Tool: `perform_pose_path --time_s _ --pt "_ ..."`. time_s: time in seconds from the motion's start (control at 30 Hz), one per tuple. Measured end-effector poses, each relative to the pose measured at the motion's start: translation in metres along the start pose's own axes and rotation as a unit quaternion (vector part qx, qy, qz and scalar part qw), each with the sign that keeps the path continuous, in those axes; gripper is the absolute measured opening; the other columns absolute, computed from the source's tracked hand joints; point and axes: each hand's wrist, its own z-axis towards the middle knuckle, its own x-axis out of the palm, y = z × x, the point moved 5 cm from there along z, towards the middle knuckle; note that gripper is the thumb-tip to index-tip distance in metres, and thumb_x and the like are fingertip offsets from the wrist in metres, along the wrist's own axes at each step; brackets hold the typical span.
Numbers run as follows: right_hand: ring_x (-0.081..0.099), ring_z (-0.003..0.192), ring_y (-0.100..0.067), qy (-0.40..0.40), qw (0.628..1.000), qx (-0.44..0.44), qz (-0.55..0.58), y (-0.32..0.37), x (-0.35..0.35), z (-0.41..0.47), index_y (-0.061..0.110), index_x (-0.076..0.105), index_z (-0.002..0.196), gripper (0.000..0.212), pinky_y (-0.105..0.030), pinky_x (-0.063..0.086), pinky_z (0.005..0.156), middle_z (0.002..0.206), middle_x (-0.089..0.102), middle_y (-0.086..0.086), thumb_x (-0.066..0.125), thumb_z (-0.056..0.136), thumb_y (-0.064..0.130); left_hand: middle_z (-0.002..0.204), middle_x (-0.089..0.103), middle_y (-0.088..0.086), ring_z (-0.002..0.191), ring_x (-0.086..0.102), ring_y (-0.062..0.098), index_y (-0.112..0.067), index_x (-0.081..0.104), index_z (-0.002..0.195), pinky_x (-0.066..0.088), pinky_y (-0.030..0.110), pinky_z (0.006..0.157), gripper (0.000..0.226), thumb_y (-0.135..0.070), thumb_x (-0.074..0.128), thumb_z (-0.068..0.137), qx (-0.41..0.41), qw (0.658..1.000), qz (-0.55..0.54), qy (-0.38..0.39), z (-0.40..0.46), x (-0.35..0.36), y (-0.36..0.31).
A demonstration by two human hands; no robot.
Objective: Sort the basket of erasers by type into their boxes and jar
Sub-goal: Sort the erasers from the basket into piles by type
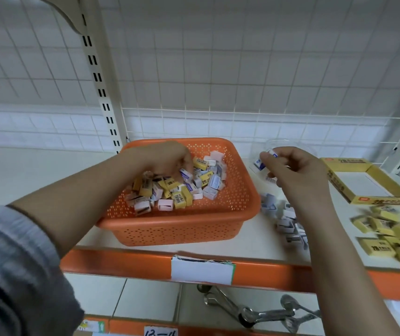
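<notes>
Left hand (167,158) digs in orange basket (240,190); right hand (296,173) pinches white eraser (260,164).

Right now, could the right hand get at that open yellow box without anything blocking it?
Probably yes. The right hand hovers just left of the yellow box, with only bare shelf between them and the box's top open. But its fingers already pinch a white eraser, so it would arrive with that in its grip.

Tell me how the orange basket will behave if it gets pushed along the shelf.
The basket probably slides easily: thin perforated plastic on a smooth shelf. It looks light, since the erasers only cover its bottom. Its wide, low shape makes tipping unlikely, though the left hand digging inside could shift it.
</notes>
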Motion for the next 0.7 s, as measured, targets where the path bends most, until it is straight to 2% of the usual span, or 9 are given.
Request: perform_pose_path --time_s 0.13,0.23,0.33,0.4,0.47,0.57,0.63,0.7 --pt "0.054 0.05 0.003 -0.017 1.0 -0.008 -0.002 0.003 -0.021 -0.007 0.015 0.064 0.08 0.007 -0.008 0.04 0.051 0.05 0.058 0.016 0.07 0.083 0.015 0.093 0.065 -0.009 0.091 0.06 0.012 -0.028 0.064 0.09 0.047 0.03 0.081 0.019 -0.026 0.077 0.075 -0.049 0.99 -0.068 -0.117 -0.012 -0.038 -0.031" --pt "0.054 0.053 0.002 -0.059 0.998 -0.014 -0.016 0.002 -0.053 -0.012 0.021 0.064 0.076 0.01 -0.013 0.041 0.055 0.053 0.059 0.016 0.067 0.085 0.018 0.086 0.065 -0.011 0.082 0.06 0.008 -0.026 0.066 0.088 0.045 0.019 0.073 0.015 -0.027 0.075 0.077 -0.039 0.964 -0.162 -0.207 -0.021 -0.055 -0.077" --pt "0.052 0.056 -0.002 -0.122 0.992 -0.007 -0.043 -0.004 -0.102 -0.021 0.021 0.064 0.079 0.013 -0.02 0.043 0.057 0.06 0.058 0.013 0.06 0.091 0.023 0.081 0.058 -0.018 0.073 0.055 0.0 -0.028 0.065 0.094 0.035 0.002 0.066 0.01 -0.027 0.067 0.084 -0.012 0.936 -0.205 -0.285 -0.018 -0.051 -0.129" --pt "0.055 0.059 -0.006 -0.169 0.984 0.017 -0.048 -0.011 -0.143 -0.029 0.02 0.063 0.084 0.015 -0.024 0.048 0.057 0.064 0.058 0.011 0.055 0.094 0.027 0.084 0.057 -0.016 0.07 0.051 0.001 -0.024 0.066 0.1 0.032 0.0 0.066 0.012 -0.024 0.061 0.089 0.009 0.919 -0.239 -0.313 -0.006 -0.039 -0.166" --pt "0.062 0.064 -0.011 -0.215 0.975 0.041 -0.042 -0.019 -0.186 -0.039 0.023 0.061 0.083 0.016 -0.031 0.052 0.06 0.07 0.059 0.006 0.052 0.096 0.029 0.092 0.058 -0.01 0.074 0.048 0.003 -0.017 0.066 0.105 0.031 0.001 0.071 0.017 -0.021 0.058 0.091 0.046 0.906 -0.275 -0.318 0.014 -0.025 -0.206" --pt "0.061 0.053 -0.009 -0.259 0.964 0.06 -0.023 -0.031 -0.249 -0.047 0.019 0.055 0.085 0.015 -0.022 0.053 0.052 0.072 0.053 -0.005 0.048 0.098 0.022 0.092 0.057 -0.009 0.074 0.049 0.0 -0.016 0.066 0.106 0.033 0.001 0.072 0.018 -0.019 0.06 0.089 0.102 0.891 -0.328 -0.296 0.046 -0.007 -0.268" --pt "0.059 0.048 -0.007 -0.278 0.956 0.071 -0.061 -0.042 -0.293 -0.045 0.012 0.055 0.094 0.007 -0.022 0.055 0.054 0.076 0.052 -0.008 0.05 0.097 0.016 0.092 0.055 -0.011 0.076 0.05 -0.002 -0.018 0.066 0.107 0.034 0.001 0.07 0.019 -0.02 0.064 0.087 0.126 0.886 -0.356 -0.27 0.066 0.003 -0.306" --pt "0.06 0.048 -0.007 -0.289 0.941 0.099 -0.143 -0.057 -0.339 -0.039 0.009 0.055 0.108 0.015 -0.031 0.058 0.063 0.08 0.056 -0.009 0.054 0.094 0.013 0.096 0.054 -0.012 0.079 0.05 0.0 -0.019 0.065 0.109 0.036 0.002 0.069 0.023 -0.021 0.066 0.086 0.14 0.887 -0.368 -0.24 0.083 0.012 -0.34"
